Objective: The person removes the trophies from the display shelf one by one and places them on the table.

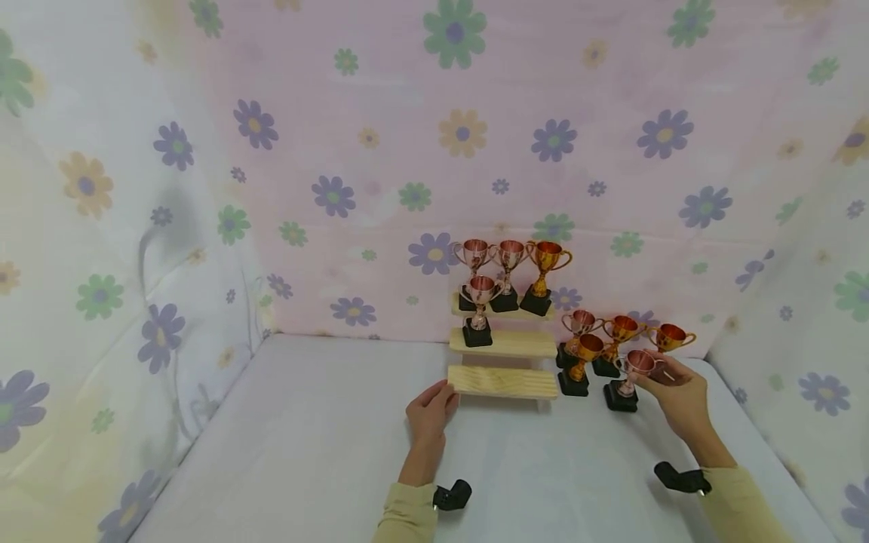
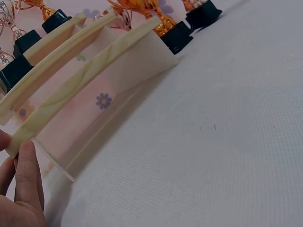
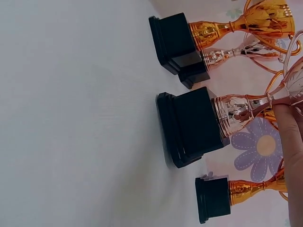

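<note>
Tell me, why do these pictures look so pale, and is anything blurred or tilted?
Head view: soft, washed-out light, faint shadows, walls bowed by the wide lens. Left wrist view: fingers blurred at the wooden stand. Right wrist view: turned sideways, glints on the nearest trophy.

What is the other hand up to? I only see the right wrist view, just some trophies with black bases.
Observer: The left hand touches the left end of the lowest step of a wooden stand.
Visitor: Is anything on that stand?
Observer: Yes, three trophies stand on its top step and a single trophy on the middle step.
Visitor: How many are on the table near my hand?
Observer: Five, grouped to the right of the stand. The right hand pinches the front pink trophy at its cup, with the base resting on the table.
</note>
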